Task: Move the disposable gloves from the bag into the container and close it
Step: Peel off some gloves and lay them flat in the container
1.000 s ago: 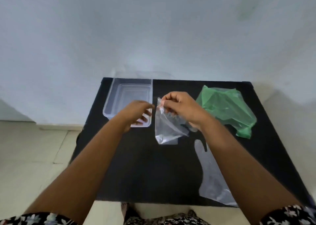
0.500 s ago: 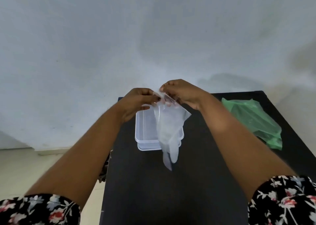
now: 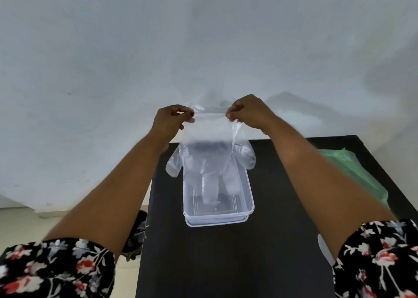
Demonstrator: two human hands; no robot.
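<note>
Nearest the camera, two black sleeves printed with red and white flowers frame the bottom corners, bare forearms reaching forward from them over a black rectangular table. Just beside the right sleeve, a pale scrap of clear plastic lies on the table surface; what it is cannot be told, since the arm hides most of it.

Farther along the table sits a clear rectangular plastic container, open at the top, resting on what looks like a second clear piece under it. To the right, near the table's far right edge and partly behind the right forearm, lies a crumpled translucent green plastic bag.

Above the container hangs a thin transparent disposable glove, cuff up and fingers down, its fingertips in line with the container's opening; whether they touch the inside cannot be told. The glove is stretched flat between both hands.

The left hand is closed to a pinch, thumb and forefinger clamped on the left corner of the cuff, the other fingers curled in. The right hand is likewise curled into a tight pinch on the right corner of the cuff, with a loose fold of film trailing below it. Beyond the hands stands a plain pale wall.
</note>
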